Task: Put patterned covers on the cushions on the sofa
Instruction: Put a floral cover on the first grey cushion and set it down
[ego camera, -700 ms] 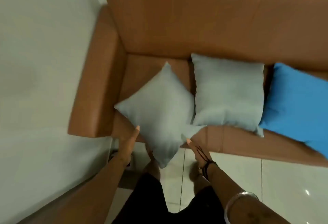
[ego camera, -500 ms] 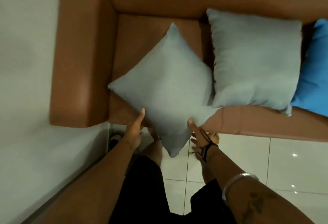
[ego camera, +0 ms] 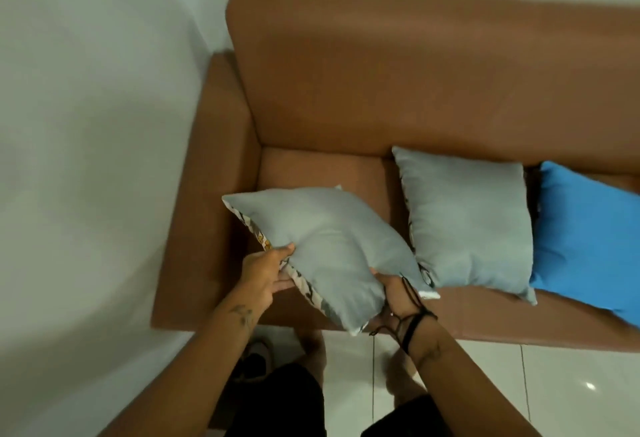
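I have the plain grey square cushion [ego camera: 332, 249] lifted at centre frame over the tan leather sofa [ego camera: 381, 83] — left hand [ego camera: 266, 273] and right hand [ego camera: 394, 294] clamp opposite edges, exposing what looks like patterned fabric beneath — probably the cover.

A square grey fabric cushion [ego camera: 332, 249] was held above the front left of the seat of a brown leather sofa [ego camera: 398, 83], gripped at its near edges by both hands. To its right a second square grey cushion [ego camera: 464, 218] leaned against the backrest, with a blue fabric cushion [ego camera: 588, 242] further right.
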